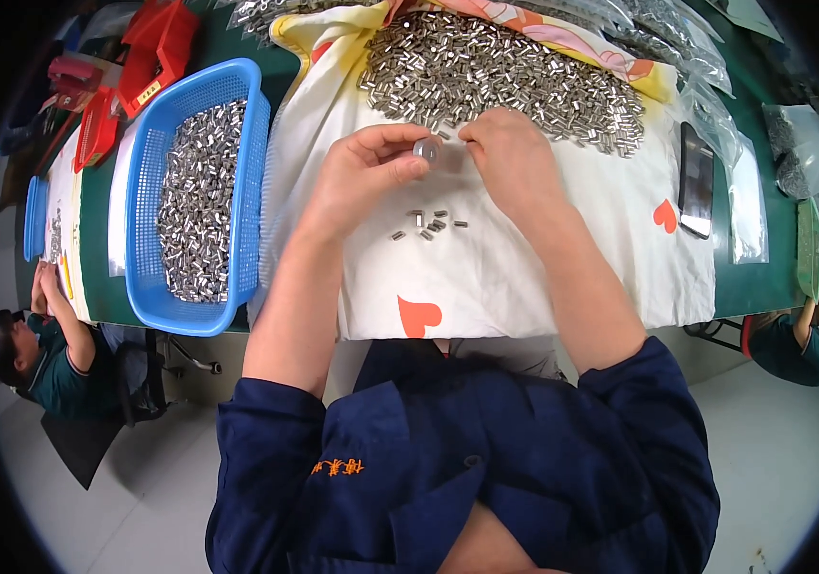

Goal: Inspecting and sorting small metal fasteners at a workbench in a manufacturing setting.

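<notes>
My left hand (371,170) pinches a small round grey piece (425,148) between thumb and fingers, over the white cloth (514,277). Close beside it, my right hand (510,158) has its fingertips pressed together; whatever is in them is too small or hidden to make out. A big heap of short shiny metal cylinders (486,77) lies just beyond both hands. Between my forearms, a small group of similar loose cylinders (436,226) rests on the cloth.
At the left stands a blue perforated basket (254,191) full of cylinders, with red bins (156,53) behind it. A black phone (696,182) and clear plastic bags (749,201) lie at the right. Co-workers (55,354) sit at both sides.
</notes>
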### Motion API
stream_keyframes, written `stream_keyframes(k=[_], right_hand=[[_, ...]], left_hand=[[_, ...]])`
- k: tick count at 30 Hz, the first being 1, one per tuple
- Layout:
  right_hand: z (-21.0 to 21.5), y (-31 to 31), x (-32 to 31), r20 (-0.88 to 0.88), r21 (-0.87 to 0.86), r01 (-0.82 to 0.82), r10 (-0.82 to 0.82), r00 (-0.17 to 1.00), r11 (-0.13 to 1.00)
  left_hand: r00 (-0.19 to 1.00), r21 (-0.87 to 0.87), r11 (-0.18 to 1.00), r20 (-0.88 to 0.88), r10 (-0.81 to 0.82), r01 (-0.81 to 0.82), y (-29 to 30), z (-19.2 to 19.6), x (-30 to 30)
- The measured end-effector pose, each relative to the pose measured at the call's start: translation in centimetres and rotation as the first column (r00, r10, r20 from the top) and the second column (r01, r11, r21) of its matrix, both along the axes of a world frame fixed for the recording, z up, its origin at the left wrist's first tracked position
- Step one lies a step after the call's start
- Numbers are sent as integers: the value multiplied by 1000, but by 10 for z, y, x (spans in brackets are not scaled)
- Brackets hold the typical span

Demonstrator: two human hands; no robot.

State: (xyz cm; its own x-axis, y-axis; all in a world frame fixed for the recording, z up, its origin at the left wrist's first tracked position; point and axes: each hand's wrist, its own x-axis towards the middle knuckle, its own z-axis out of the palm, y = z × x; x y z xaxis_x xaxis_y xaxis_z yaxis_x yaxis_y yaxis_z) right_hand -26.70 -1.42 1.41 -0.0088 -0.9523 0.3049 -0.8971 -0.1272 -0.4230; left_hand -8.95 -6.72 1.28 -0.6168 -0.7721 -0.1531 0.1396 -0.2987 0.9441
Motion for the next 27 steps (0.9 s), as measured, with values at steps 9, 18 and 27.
stream_keyframes(k=[9,18,27], right_hand=[[27,6,10,592,97,-100,24,805,990],[26,10,20,526,-49,-113,121,842,992],[26,7,14,639,8,-147,109,762,989]], left_hand=[[999,11,1000,-42,18,-18,0,-2,5],[1000,-5,1000,4,12,-12,1,2,1],[1000,-10,1000,-19,25,-25,3,3,4]])
